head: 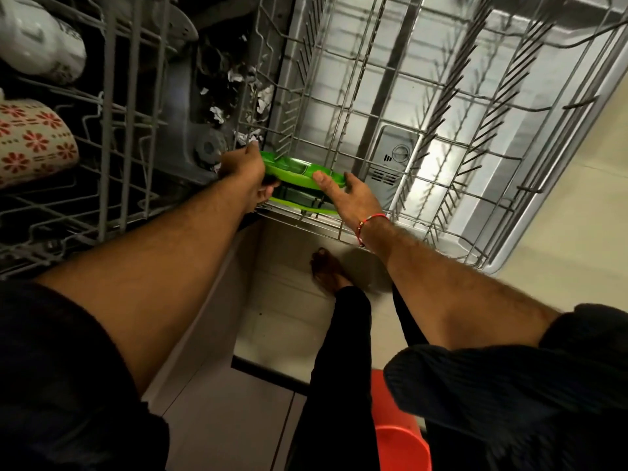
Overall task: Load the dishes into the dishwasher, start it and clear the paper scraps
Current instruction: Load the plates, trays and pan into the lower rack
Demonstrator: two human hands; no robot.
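— Where are your hands right now?
— Both on the green plate (299,169), down at the near corner of the lower rack (441,137). Your left hand (246,173) grips its left edge, fingers curled underneath. Your right hand (346,193) pinches the right rim, thumb on top.
— And the paper scraps (238,76)?
— Scattered on the dishwasher floor, just beyond your left hand.

head view — steeply downward, close over the lower rack (424,137) and open dishwasher door (557,185)
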